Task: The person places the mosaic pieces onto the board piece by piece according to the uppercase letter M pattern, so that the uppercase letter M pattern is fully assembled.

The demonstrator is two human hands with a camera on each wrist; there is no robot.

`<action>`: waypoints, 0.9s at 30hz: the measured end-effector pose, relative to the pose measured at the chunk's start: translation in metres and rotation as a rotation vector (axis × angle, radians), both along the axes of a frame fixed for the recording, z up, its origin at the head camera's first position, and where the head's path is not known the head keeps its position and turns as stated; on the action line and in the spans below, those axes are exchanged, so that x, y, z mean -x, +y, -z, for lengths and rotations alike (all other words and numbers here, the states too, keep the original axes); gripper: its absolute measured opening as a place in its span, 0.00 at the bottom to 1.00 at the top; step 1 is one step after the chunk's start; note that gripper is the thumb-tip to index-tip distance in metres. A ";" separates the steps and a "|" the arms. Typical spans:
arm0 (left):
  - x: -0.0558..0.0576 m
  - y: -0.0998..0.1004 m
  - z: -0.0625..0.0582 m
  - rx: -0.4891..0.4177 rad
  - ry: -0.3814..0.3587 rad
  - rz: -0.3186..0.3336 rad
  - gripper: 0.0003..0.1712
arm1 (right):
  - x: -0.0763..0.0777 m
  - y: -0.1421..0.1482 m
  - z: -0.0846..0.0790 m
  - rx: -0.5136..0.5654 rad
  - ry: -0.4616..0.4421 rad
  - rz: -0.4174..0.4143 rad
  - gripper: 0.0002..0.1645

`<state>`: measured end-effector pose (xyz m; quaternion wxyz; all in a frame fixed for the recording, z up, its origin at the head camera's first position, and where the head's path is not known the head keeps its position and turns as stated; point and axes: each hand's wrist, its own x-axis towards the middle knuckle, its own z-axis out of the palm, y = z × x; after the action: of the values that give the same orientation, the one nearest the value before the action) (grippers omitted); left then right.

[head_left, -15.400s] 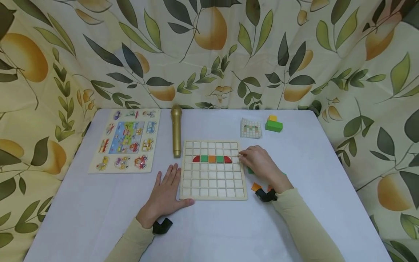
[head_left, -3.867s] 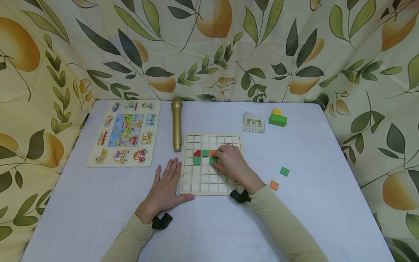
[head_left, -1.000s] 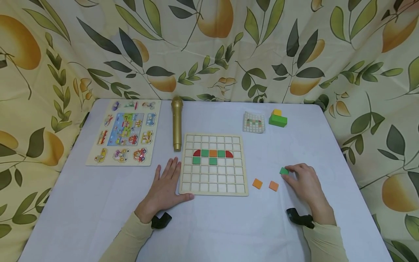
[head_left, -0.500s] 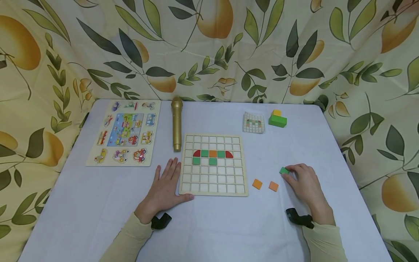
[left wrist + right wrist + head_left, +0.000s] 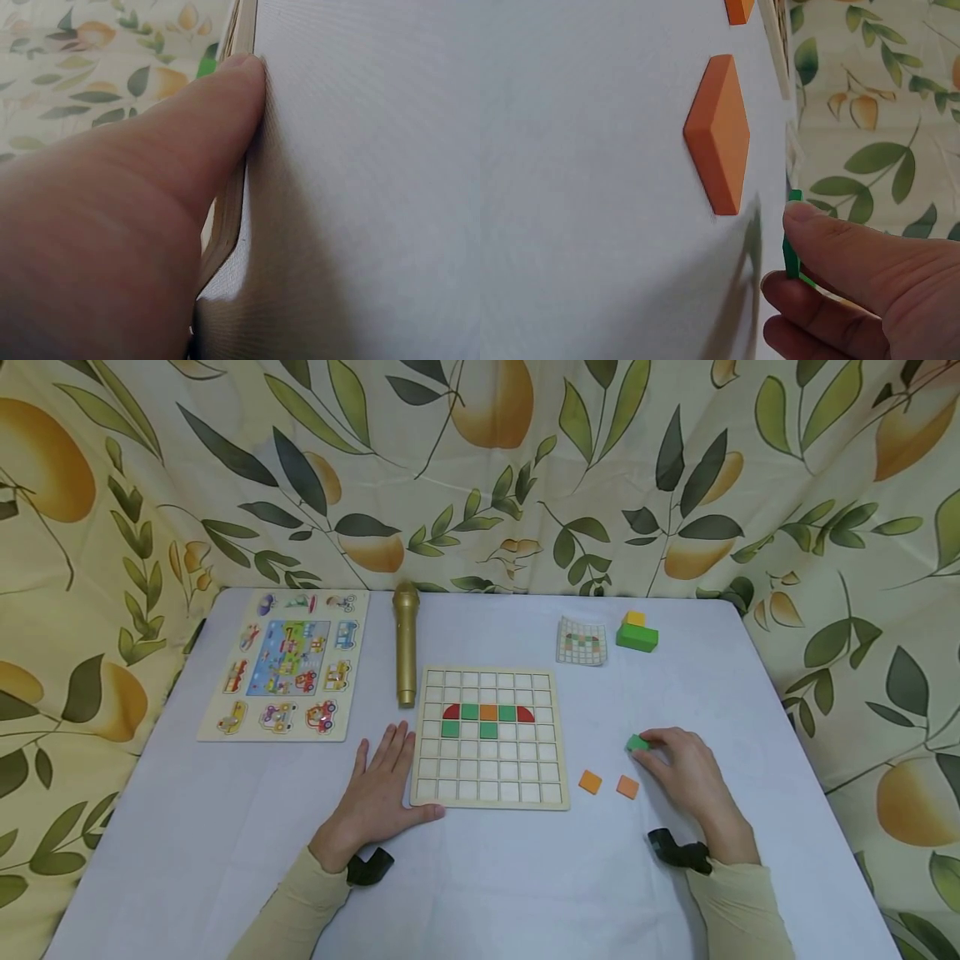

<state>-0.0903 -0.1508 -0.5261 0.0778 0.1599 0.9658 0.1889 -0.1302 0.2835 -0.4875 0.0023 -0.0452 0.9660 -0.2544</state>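
My right hand pinches a green square tile between thumb and fingers; in the right wrist view the tile is edge-on, clear of the cloth. Two orange square tiles, one nearer the board and one nearer the hand, lie flat below it. My left hand rests with straight fingers at the lower left corner of the wooden grid board, the thumb along its front edge. On the board, red quarter-round pieces end a row of green and orange squares, with two green squares in the row below.
A paper grid card and a green block with a yellow block stand at the back right. Left of the board are a gold microphone and a vehicle puzzle board. A patterned cloth hangs behind the table.
Over the last half second, my right hand has moved slightly left, lifting the green tile from its place. Earlier, the second row gained green squares. The left hand stays put.
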 end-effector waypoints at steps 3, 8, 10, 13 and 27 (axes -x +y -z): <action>0.000 0.000 0.000 -0.002 0.001 -0.002 0.69 | 0.004 -0.006 -0.002 0.007 -0.013 -0.021 0.20; 0.000 0.000 -0.001 -0.006 0.007 -0.001 0.69 | 0.012 -0.016 -0.003 0.022 -0.020 -0.061 0.19; 0.000 0.000 0.000 -0.005 0.007 -0.001 0.69 | 0.015 -0.020 -0.003 0.026 -0.015 -0.075 0.19; 0.000 0.000 0.000 -0.005 0.010 0.001 0.69 | 0.020 -0.029 -0.003 0.028 -0.016 -0.089 0.19; 0.000 -0.001 0.000 -0.003 0.015 0.007 0.69 | 0.035 -0.073 -0.003 0.022 -0.016 -0.236 0.17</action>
<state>-0.0904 -0.1513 -0.5263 0.0711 0.1648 0.9654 0.1890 -0.1649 0.2103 -0.4844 0.0396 -0.1566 0.9511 -0.2632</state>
